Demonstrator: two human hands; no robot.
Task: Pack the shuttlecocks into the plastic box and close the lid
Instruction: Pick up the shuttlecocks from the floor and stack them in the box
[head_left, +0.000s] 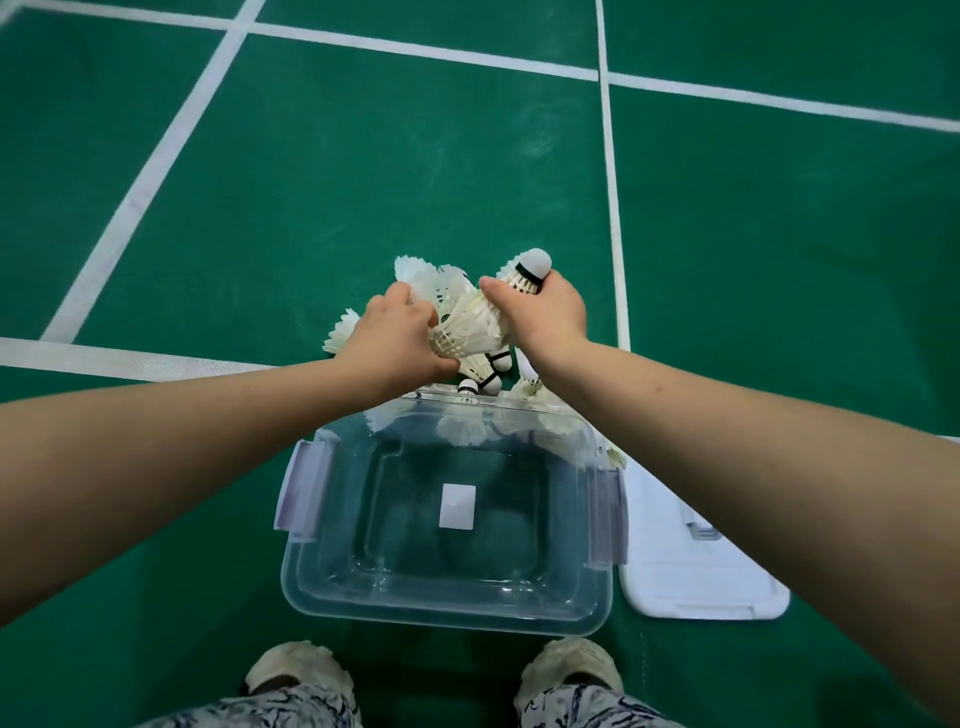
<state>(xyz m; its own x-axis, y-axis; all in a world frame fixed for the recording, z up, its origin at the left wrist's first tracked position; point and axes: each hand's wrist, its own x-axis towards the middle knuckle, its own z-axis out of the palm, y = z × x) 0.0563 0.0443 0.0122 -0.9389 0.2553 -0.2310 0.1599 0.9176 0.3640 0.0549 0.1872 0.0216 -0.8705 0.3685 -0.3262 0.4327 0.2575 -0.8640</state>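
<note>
On the green court floor (311, 208), crossed by white lines (145, 182), a clear plastic box (447, 618) stands open just in front of the person's pale shoes (296, 670) and patterned trousers (587, 701). A white rectangular label (457, 505) shows at the bottom of the box, and latches (304, 488) hang out from its two short sides. The white lid (691, 571) lies flat on the floor just to the right of the box, beside its right wall. Both arms reach past the far rim of the box. There the left hand (402, 338) and the right hand (545, 312) together grip a bunch of white feather shuttlecocks (467, 322). The left hand's fingers are curled round the feather skirts. The right hand is wrapped round the other end of the bunch, where one cork tip (535, 265) with a black band sticks out above the fist. More loose shuttlecocks (550, 415) lie in a heap on the floor beneath the hands, against the far wall of the box, partly seen through the clear plastic.
</note>
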